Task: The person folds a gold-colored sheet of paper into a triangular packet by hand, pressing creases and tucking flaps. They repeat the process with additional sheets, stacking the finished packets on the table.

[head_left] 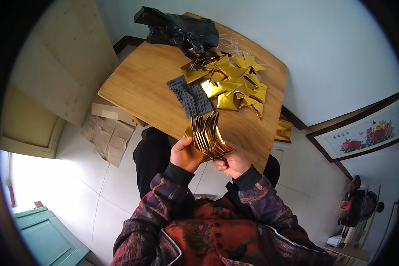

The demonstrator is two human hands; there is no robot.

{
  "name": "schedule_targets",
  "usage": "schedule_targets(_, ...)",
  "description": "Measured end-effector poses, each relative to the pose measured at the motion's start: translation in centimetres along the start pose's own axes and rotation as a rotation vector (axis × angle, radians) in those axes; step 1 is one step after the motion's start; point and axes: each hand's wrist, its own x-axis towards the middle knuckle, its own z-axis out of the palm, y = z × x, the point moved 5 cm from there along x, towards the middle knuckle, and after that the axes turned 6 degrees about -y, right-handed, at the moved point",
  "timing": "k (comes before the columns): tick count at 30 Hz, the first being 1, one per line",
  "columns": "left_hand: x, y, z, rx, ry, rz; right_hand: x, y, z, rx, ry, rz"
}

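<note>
Between my two hands is a fanned stack of shiny gold foil pieces (208,135), held at the near edge of the wooden table (139,80). My left hand (186,155) grips the stack's left side, thumb on top. My right hand (233,163) has its fingers curled round the lower right corner of the same stack. Just beyond the stack lies a dark grey cloth with a bumpy waffle texture (190,97). A loose heap of folded gold foil pieces (235,84) spreads over the table's right half.
A crumpled black plastic bag (181,33) lies at the table's far end, beside clear plastic wrapping (232,44). Brown paper (108,137) and a cardboard box (113,111) are on the floor at left. A framed flower picture (363,131) leans at right.
</note>
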Motion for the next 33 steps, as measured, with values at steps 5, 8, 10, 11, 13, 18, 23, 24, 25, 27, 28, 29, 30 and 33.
schedule_targets(5, -0.1, -0.5, -1.1, -0.017, -0.017, -0.089, 0.5, 0.8, -1.3, -0.018, -0.003, 0.055)
schedule_targets(8, 0.2, -0.6, -1.6, -0.002, -0.011, -0.079, 0.8, 0.7, -2.1, -0.081, -0.066, 0.032)
schedule_targets(10, 0.2, -0.3, -1.6, -0.02, -0.006, -0.089, 1.6, -0.9, -2.5, -0.476, -0.018, -0.171)
schedule_targets(11, 0.2, 0.1, -1.5, -0.047, -0.007, -0.065, 2.0, -2.3, -2.2, -0.835, 0.051, -0.363)
schedule_targets(13, 0.2, 0.9, -1.5, -0.044, 0.011, 0.013, 2.1, -5.2, -3.0, -1.185, 0.358, -0.474)
schedule_targets(18, 0.3, 1.9, -0.6, -0.061, -0.122, 0.032, 3.9, -13.0, -4.5, -1.621, 0.906, -0.733)
schedule_targets(23, 0.3, 1.7, -1.1, -0.065, -0.027, 0.057, 6.9, -12.8, -6.6, -1.394, 0.66, -0.404)
schedule_targets(24, 0.2, 1.6, -1.0, -0.059, -0.029, 0.06, 7.0, -12.6, -6.9, -1.297, 0.638, -0.329)
schedule_targets(25, 0.2, 1.6, -0.9, -0.051, -0.033, 0.059, 6.6, -12.3, -6.8, -1.138, 0.555, -0.365)
schedule_targets(27, 0.2, 1.6, -0.3, -0.02, -0.071, 0.031, 4.8, -11.4, -6.6, -0.79, 0.449, -0.376)
schedule_targets(28, 0.2, 1.5, 0.0, -0.01, -0.095, 0.018, 3.4, -11.3, -6.4, -0.789, 0.449, -0.396)
schedule_targets(29, 0.3, 1.3, 0.2, -0.002, -0.114, 0.008, 2.1, -10.8, -5.9, -0.819, 0.427, -0.397)
schedule_targets(30, 0.2, 1.1, 0.5, 0.006, -0.128, -0.003, 1.0, -10.0, -5.3, -0.83, 0.386, -0.407)
schedule_targets(33, 0.2, 0.0, 0.8, -0.008, -0.125, -0.056, -1.4, -7.5, -2.6, -1.072, 0.227, -0.459)
